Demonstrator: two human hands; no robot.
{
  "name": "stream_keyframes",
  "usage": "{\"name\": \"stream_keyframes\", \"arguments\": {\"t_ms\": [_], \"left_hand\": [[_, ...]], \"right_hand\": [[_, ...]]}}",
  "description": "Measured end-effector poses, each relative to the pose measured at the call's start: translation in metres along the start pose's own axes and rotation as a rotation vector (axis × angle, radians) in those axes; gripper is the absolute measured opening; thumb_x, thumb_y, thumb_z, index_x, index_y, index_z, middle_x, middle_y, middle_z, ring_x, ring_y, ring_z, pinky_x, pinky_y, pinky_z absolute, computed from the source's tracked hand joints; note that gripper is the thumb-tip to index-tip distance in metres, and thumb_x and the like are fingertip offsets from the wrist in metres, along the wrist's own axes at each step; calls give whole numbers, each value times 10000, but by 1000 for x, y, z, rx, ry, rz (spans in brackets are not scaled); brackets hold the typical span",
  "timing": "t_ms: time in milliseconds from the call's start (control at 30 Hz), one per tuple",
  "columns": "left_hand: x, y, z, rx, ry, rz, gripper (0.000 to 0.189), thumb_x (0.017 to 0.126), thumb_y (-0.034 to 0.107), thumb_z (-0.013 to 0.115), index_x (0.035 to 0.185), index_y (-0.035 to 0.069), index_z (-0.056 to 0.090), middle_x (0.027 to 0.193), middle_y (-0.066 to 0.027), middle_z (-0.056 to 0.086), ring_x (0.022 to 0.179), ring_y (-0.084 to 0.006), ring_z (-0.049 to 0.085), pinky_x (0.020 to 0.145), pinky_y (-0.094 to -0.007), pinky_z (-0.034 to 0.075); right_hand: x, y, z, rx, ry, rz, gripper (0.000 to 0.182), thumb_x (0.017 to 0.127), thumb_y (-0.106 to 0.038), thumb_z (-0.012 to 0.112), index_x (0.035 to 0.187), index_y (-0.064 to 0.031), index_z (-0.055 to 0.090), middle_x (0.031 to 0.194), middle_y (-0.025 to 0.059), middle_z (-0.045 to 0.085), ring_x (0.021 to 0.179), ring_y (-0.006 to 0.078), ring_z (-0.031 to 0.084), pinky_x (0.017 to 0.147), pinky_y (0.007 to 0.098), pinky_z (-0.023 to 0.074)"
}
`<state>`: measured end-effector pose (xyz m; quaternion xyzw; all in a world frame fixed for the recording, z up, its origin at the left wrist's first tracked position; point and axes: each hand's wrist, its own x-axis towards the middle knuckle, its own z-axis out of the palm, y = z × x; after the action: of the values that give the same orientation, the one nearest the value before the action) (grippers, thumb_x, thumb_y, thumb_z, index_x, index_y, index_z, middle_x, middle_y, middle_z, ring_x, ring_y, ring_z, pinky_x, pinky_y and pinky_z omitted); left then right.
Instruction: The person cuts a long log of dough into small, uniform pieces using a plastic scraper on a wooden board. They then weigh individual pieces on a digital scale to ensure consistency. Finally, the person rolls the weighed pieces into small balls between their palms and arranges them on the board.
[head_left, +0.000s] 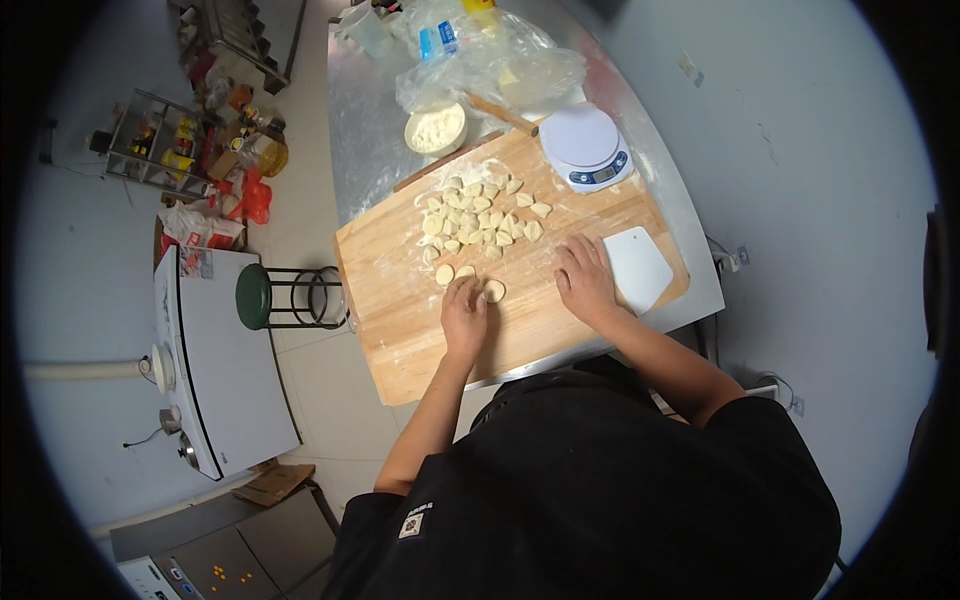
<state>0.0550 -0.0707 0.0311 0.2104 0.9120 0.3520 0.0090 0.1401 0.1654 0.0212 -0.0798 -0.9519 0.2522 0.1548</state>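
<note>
My left hand (465, 319) is at the near middle of a floured wooden board (405, 330), its fingertips on or beside small flattened dough rounds. One dough round (494, 291) lies just right of the fingers, another (445, 274) to their upper left, and a third is partly behind the fingertips. Whether the fingers pinch any dough is not plain. My right hand (585, 277) rests palm down on the board, fingers slightly spread, beside a white plastic dough scraper (639, 268). Beyond both hands lies a floury cluster of small cut dough pieces (470, 220).
A white digital kitchen scale (585, 142) stands on the board's far right corner. Behind the board are a bowl of flour (436, 130), a wooden rolling pin (502, 114) and clear plastic bags (480, 67) on the metal table (360, 135). A green stool (254, 296) stands left.
</note>
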Motion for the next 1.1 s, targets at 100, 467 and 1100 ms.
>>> {"name": "stream_keyframes", "arguments": {"t_ms": [100, 467, 1100], "left_hand": [[5, 3, -4, 200, 68, 233, 384, 821, 165, 724, 1171, 37, 633, 1296, -236, 539, 1213, -392, 511, 1012, -464, 421], [-20, -7, 1, 139, -222, 274, 439, 822, 229, 721, 1213, 53, 623, 1384, -232, 490, 1282, -442, 443, 1092, -537, 337], [48, -64, -17, 68, 16, -56, 455, 789, 115, 742, 1206, 0, 603, 1227, -192, 613, 1148, -357, 558, 1016, -417, 432]], "right_hand": [[1, 5, 10, -186, -32, 39, 448, 918, -263, 563, 1311, -49, 543, 1457, 190, 421, 1383, 342, 346, 1169, 542, 199], [2, 3, 18, -287, -92, 60, 505, 924, -310, 549, 1374, -84, 510, 1500, 163, 384, 1417, 333, 299, 1182, 534, 178], [4, 0, 16, -267, -46, 30, 499, 888, -249, 584, 1343, -53, 525, 1466, 206, 408, 1377, 375, 353, 1154, 548, 238]]}}
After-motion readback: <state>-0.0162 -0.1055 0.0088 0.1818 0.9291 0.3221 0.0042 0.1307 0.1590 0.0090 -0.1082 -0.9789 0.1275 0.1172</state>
